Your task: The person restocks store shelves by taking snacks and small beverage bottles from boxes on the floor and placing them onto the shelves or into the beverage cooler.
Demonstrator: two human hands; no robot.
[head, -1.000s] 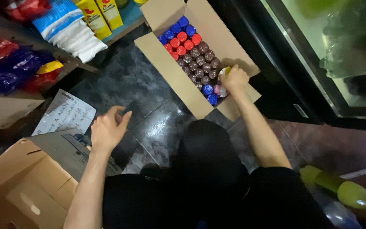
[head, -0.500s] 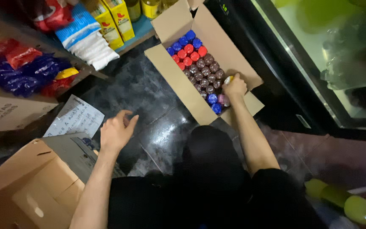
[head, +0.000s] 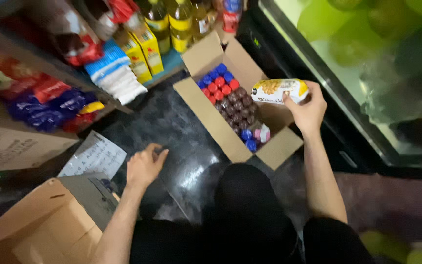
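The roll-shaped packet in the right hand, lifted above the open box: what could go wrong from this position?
1. The right hand holds the pale roll-shaped packet only by one end, above the cardboard box. It might slip and drop onto the packed bottle caps.
2. The left hand hovers over the glossy dark floor; leaning on it there might slide.
3. The box flap lies under the forearm and could be caught.

Small shop: shelf (head: 40,63) w/ snack packs (head: 50,105), oil bottles (head: 179,22), glass-door fridge (head: 367,73), stock cartons (head: 240,112).
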